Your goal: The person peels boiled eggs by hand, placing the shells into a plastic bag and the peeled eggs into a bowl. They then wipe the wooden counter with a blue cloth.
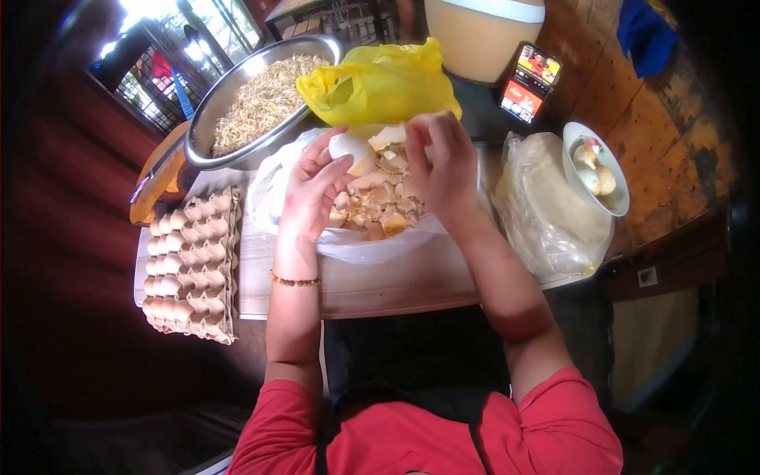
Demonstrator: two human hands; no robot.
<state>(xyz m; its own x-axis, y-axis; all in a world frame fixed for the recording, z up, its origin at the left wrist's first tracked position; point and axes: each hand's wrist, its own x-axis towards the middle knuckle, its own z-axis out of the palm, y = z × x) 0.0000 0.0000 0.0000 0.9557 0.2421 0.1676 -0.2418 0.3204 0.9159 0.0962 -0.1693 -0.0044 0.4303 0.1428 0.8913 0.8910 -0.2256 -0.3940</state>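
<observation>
My left hand (pixel 307 190) holds a white egg (pixel 349 149) between thumb and fingers, over a heap of broken eggshells (pixel 386 207). The egg's upper side looks smooth and white; its lower side is browner. The shells lie on a spread white plastic bag (pixel 360 252). My right hand (pixel 445 162) is raised just right of the egg, apart from it, thumb and fingers drawn together. Whatever is between those fingertips, if anything, is hidden. At the left, a carton egg tray (pixel 224 269) carries several pale brown eggs (pixel 168 264).
Behind stand a metal basin (pixel 336 49) of pale shredded stuff, a yellow plastic bag (pixel 388 83) and a large tan container (pixel 479 39). On the right are a lit phone (pixel 529 83), a clear plastic bag (pixel 550 206) and a white bowl (pixel 620 204) holding pale round items.
</observation>
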